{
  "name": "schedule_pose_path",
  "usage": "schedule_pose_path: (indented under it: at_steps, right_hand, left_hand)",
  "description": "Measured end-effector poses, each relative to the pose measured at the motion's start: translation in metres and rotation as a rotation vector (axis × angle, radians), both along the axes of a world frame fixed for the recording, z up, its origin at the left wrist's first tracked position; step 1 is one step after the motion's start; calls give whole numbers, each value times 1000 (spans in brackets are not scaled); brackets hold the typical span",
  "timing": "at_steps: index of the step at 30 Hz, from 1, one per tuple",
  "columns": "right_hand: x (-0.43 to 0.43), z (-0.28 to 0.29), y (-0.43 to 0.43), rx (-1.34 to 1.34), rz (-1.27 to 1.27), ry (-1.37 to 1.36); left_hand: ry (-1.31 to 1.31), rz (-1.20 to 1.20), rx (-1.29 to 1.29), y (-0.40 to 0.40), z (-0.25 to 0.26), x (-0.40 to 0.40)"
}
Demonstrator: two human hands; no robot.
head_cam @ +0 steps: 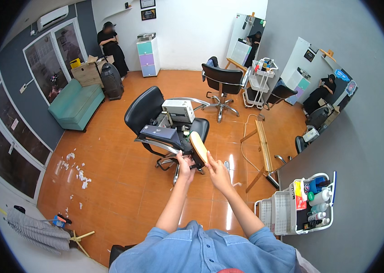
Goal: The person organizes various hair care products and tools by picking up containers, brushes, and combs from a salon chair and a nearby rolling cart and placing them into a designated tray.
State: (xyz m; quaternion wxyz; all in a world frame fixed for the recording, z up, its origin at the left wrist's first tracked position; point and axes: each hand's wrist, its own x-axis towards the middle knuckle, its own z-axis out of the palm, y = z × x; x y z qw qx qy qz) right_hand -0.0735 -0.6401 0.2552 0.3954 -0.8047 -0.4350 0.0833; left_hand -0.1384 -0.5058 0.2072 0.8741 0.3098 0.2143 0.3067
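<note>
Both hands are raised before my chest, holding a black item with a long, rounded pale-yellow pad (199, 146). My left hand (186, 166) closes around its black lower end. The fingers of my right hand (218, 171) pinch its right edge near the bottom of the pad. What exactly the item is, I cannot tell. Just beyond it is a black salon chair (146, 106) with chrome armrests. On that chair lie a dark blue-grey box (159, 132), a white and grey carton (179, 111), a smaller open box (164, 119) and small parts partly hidden by the item.
A white trolley (282, 213) with bottles stands at right, near a wooden-framed mirror stand (263, 146) with a cable beside it. White paper scraps (82, 177) litter the orange tile floor. Farther off are another salon chair (222, 80), a green sofa (76, 104) and a standing person (112, 47).
</note>
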Motion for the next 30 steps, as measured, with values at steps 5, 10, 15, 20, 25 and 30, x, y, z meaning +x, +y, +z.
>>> schedule_pose_path:
  at_steps: [5, 10, 15, 20, 25, 30]
  right_hand:
    - [-6, -3, 3, 235, 202, 490]
    - [-9, 11, -1, 17, -52, -104]
    - [-3, 4, -3, 128, 24, 43]
    - [2, 8, -6, -19, -144, -170]
    - [11, -7, -13, 145, 41, 34]
    - [4, 3, -12, -28, -77, -17]
  left_hand:
    - [32, 95, -15, -12, 20, 4]
    - [22, 58, 82, -3, 9, 1]
    - [50, -12, 85, -8, 9, 10]
    - [57, 54, 105, -11, 9, 9]
    - [84, 36, 70, -17, 12, 15]
    - [112, 80, 88, -12, 6, 12]
